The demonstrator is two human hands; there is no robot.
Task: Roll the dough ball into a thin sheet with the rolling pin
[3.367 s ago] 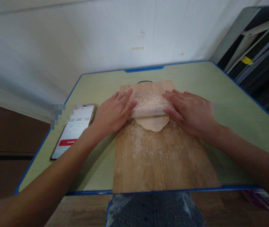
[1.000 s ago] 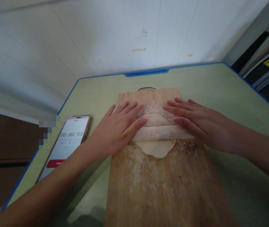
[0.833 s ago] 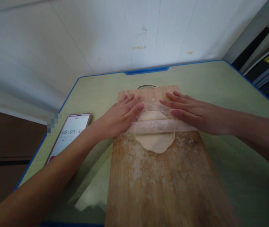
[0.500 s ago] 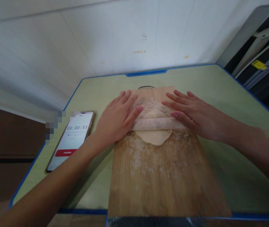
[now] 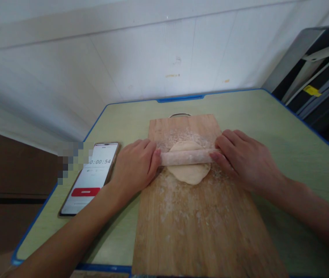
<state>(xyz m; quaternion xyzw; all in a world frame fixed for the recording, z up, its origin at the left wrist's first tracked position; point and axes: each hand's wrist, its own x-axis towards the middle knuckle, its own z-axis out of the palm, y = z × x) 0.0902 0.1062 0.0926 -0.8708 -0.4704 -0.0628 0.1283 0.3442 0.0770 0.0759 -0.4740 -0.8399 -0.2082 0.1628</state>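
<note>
A pale, floury rolling pin (image 5: 186,157) lies crosswise over a flat, roughly round piece of dough (image 5: 189,173). My left hand (image 5: 137,162) has its fingers curled round the pin's left end. At the opposite end, my right hand (image 5: 244,160) grips the pin with fingers bent and thumb along the near side. Both ends of the pin are hidden by the hands. Under the dough is a wooden cutting board (image 5: 199,239), dusted with flour around the dough, with a metal handle at its far end.
Left of the board, a phone (image 5: 90,179) showing a running timer lies on the light green table (image 5: 239,104) with blue edging. A white panelled wall (image 5: 153,58) rises behind. Dark folded equipment with a metal frame (image 5: 312,65) stands at the right.
Both hands went from flat with outstretched fingers to curled round the pin's ends. The timer moved from 53 to 54. The camera view tilted slightly upward.
</note>
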